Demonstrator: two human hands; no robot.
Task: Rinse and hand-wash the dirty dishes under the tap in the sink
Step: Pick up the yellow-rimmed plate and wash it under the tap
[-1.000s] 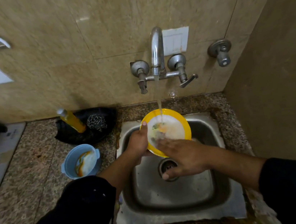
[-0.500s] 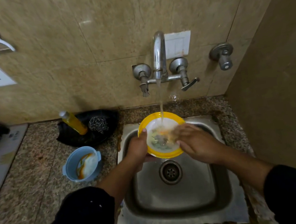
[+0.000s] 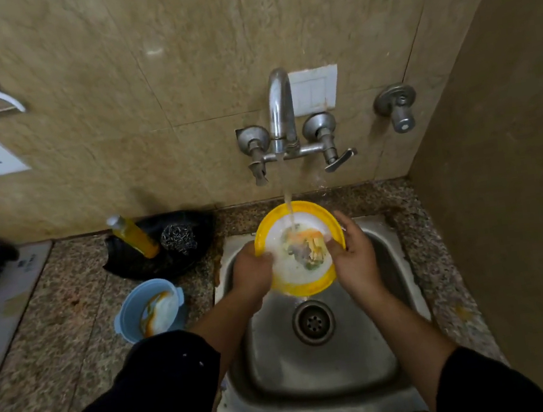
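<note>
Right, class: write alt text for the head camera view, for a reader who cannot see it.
A person's left hand and right hand hold a yellow-rimmed plate with food scraps under the running tap over a steel sink. On the granite counter to the left stand a dirty blue bowl, a yellow bottle and a steel scrubber.

— Where's the plate [image 3: 302, 279]?
— Over the steel sink [image 3: 322, 365], tilted under the tap [image 3: 280, 111], yellow rim, white centre smeared with food — water running onto it.
— And the blue bowl [image 3: 149, 310]?
— Dirty, on the counter [image 3: 49, 338].
</note>
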